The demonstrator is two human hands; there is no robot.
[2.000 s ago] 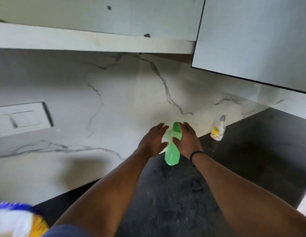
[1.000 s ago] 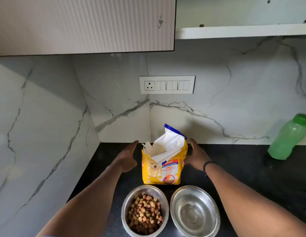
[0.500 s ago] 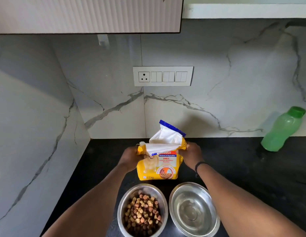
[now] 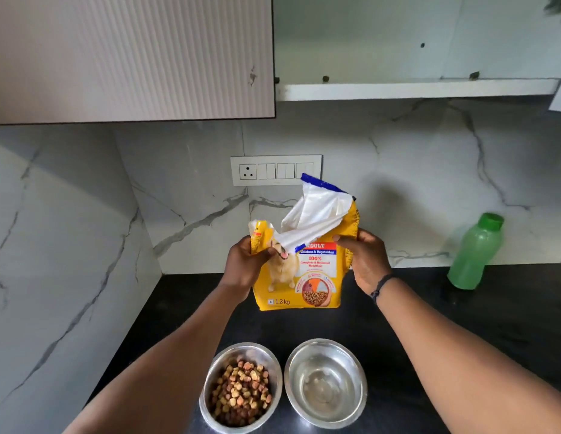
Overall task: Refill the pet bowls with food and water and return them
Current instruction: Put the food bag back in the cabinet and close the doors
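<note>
A yellow pet food bag point(image 4: 307, 277) with a torn white top is held upright, seemingly just above the black counter point(image 4: 460, 324). My left hand point(image 4: 244, 267) grips its upper left corner and my right hand point(image 4: 365, 258) grips its upper right side. Two steel bowls stand side by side at the counter's near edge. The left bowl point(image 4: 241, 386) holds brown kibble. The right bowl point(image 4: 326, 383) holds clear water. A green water bottle point(image 4: 475, 252) with its cap on leans against the wall at the right.
White marble walls close the counter in at the back and left. A switch panel point(image 4: 276, 170) sits on the back wall behind the bag. A ribbed cabinet door point(image 4: 132, 57) and an open shelf point(image 4: 414, 89) hang overhead.
Two seconds ago both hands were at the green bottle. The view then turned left to the bag, both hands took hold of its top, and the bag now sits higher.
</note>
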